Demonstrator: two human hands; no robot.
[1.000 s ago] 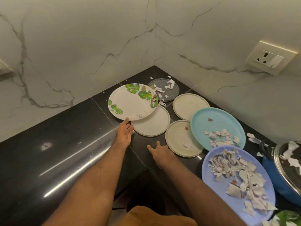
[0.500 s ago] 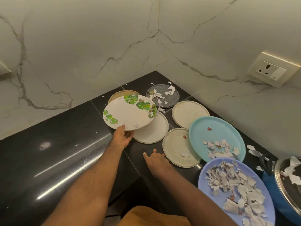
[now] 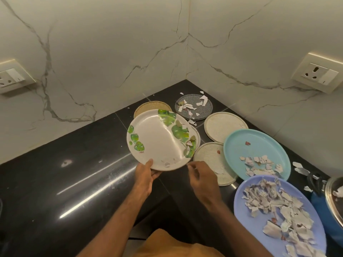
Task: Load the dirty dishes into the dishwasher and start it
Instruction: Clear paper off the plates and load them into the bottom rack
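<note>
Head view: by my judgement the loading has barely begun. No dishwasher shows, and the teal plate (image 3: 259, 145), the purple plate (image 3: 245, 210) and others lie scrap-strewn on the black counter (image 3: 74, 182), centre right.

My left hand (image 3: 145, 175) grips the near rim of the leaf-print plate (image 3: 156, 143), which is tilted at mid-frame, white with a few scraps. My right hand (image 3: 202, 179) hovers beside it, loosely curled and empty.

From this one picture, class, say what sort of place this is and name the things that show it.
Probably a home kitchen: a black counter against marbled walls, a wall socket, and dirty plates, with the leaf plate held by the left hand.
</note>
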